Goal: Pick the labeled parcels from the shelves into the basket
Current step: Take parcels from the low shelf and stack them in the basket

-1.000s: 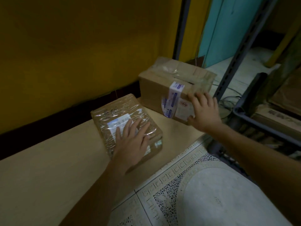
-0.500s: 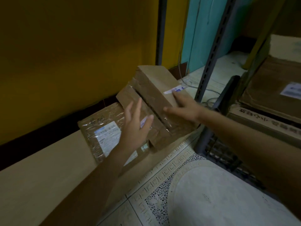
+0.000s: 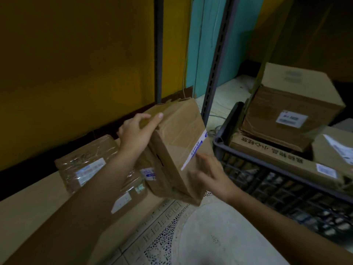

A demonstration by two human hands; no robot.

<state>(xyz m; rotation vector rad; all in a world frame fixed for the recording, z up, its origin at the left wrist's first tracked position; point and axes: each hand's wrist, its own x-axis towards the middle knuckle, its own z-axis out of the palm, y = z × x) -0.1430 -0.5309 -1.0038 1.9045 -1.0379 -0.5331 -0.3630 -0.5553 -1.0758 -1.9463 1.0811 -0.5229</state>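
Two hands hold your tilted brown cardboard parcel (image 3: 177, 150) above the near edge of the pale wooden shelf (image 3: 28, 207): left hand (image 3: 136, 134) fingers clamped over its far top corner, right hand (image 3: 210, 175) pressed against its near right face. A flat plastic-wrapped parcel (image 3: 91, 165) lies left; the dark plastic basket (image 3: 248, 163), holding boxes, sits right.

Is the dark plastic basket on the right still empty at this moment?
No, the dark plastic basket already holds several brown cardboard boxes, at least one with a white label.
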